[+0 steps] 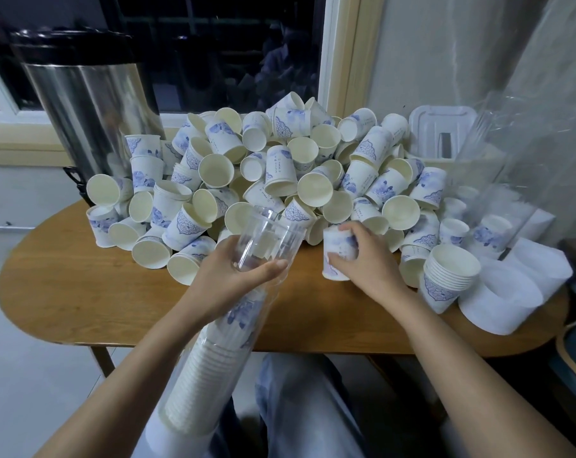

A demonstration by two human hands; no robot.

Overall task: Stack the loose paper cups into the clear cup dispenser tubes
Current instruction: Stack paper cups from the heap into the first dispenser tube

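Person seated at table (pixel 81 285), knees under its 6 o'clock edge. Left hand (pixel 240 269) wraps the tube (pixel 270 233) just below its open mouth, fingers curled round the clear wall, thumb across the near side; the tube slants from the lap up toward 1 o'clock. Inside it the stack (pixel 207 365) fills the lower part; rims crowd toward 7 o'clock, one patterned body sits nearest the mouth, so bases seem to face the opening. Upper stretch of the tube is bare. Right hand (pixel 365 259) sits at 3 o'clock of the tube mouth, fingers and thumb closed round one cup (pixel 337 259) that rests on the table at the near edge of the pile (pixel 280 166); it looks mouth down, not certain. The pile spreads from 9 to 2 o'clock across the far half of the table. A nested set (pixel 445 276) stands at 3 o'clock, white bases (pixel 511 292) beyond it, a second tube (pixel 517 153) at 2 o'clock, urn (pixel 91 104) at 10 o'clock. Step in hand, as I judge it: lift this cup and feed it into the tube. To do it well: grip near the base so the rim stays round, bring it in mouth first to match the stack, line its axis with the tube before release, keep the tube tilted so it slides down and seats. Paper rim will crush if pinched hard
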